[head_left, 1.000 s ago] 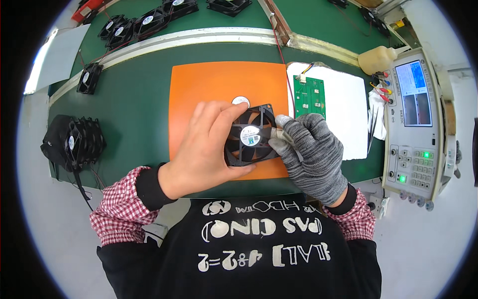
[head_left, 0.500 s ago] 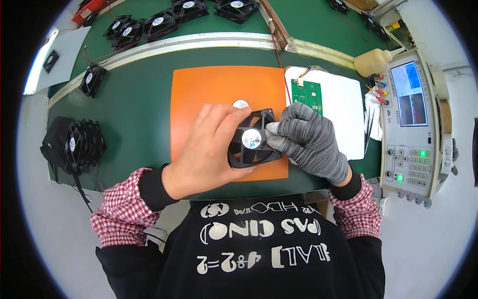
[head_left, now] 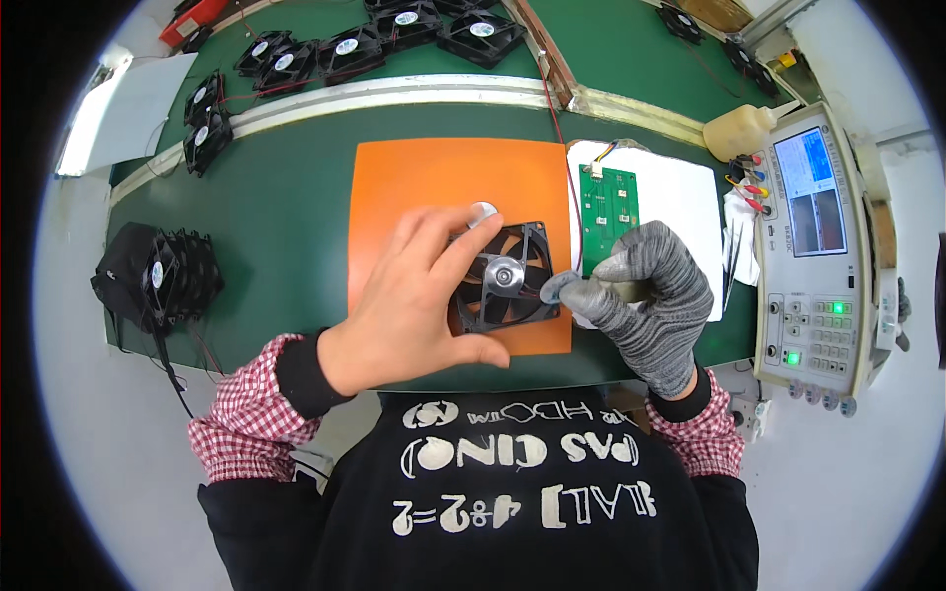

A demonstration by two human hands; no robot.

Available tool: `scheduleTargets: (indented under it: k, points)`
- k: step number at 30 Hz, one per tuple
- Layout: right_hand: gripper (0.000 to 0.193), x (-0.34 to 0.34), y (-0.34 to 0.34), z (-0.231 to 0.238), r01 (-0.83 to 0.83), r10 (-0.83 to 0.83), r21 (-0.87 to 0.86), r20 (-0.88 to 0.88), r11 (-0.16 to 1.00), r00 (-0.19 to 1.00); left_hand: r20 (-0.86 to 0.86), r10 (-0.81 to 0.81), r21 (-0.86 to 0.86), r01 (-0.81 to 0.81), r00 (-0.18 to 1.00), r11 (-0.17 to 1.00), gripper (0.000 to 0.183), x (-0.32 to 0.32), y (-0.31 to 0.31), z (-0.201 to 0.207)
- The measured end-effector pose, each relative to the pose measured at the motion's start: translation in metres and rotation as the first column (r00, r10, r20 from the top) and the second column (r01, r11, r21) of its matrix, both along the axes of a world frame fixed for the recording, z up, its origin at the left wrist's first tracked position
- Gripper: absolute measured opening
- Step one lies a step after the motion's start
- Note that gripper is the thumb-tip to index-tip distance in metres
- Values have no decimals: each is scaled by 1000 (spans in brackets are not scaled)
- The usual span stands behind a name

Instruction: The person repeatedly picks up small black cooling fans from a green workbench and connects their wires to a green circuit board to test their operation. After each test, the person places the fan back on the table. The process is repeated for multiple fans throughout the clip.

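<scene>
A square black cooling fan [head_left: 505, 277] lies on the orange mat [head_left: 448, 167], its round metal hub bare. My bare left hand [head_left: 404, 295] grips the fan's left side, index finger along the upper edge and thumb near the lower corner. Just right of the fan, my right hand [head_left: 655, 305], in a grey knit glove, pinches a round, pale sticker [head_left: 559, 287] by its edge. A second pale disc [head_left: 483, 213] shows on the mat beside my left fingertips. Next to my right hand, a green circuit board [head_left: 611, 202] with a wired plug lies on a white pad [head_left: 680, 197].
Several black fans [head_left: 345, 57] line the far ledge, with more stacked [head_left: 187, 271] at the left table edge. A test instrument [head_left: 818, 266] with a lit screen stands at the right, below a yellowish squeeze bottle [head_left: 739, 130]. Tweezers [head_left: 731, 261] lie near a white cloth.
The round sticker has come off the fan's hub and is now in my right fingers. My right hand has drawn slightly right; my left hand still holds the fan.
</scene>
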State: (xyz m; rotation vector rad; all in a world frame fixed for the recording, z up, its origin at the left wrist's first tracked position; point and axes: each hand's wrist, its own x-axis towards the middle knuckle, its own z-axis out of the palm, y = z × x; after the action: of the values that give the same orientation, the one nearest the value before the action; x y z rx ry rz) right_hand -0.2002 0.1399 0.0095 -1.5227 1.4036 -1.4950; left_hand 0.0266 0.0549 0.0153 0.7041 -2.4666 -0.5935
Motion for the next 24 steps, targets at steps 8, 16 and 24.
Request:
scheduleTargets:
  k: [8, 16, 24]
  points:
    - [36, 6, 0, 0, -88, 27, -157, -357, 984, 934, -282, 59, 806, 203, 958, 556, 6, -10, 12, 24]
    - [31, 4, 15, -7, -59, 63, 22, -394, 998, 917, 36, 23, 128, -28, 999, 991, 12, -18, -15, 20]
    - [28, 11, 11, -22, -182, 183, 40, -378, 983, 908, 264, -188, 628, -21, 946, 778, 28, -36, -53, 23]
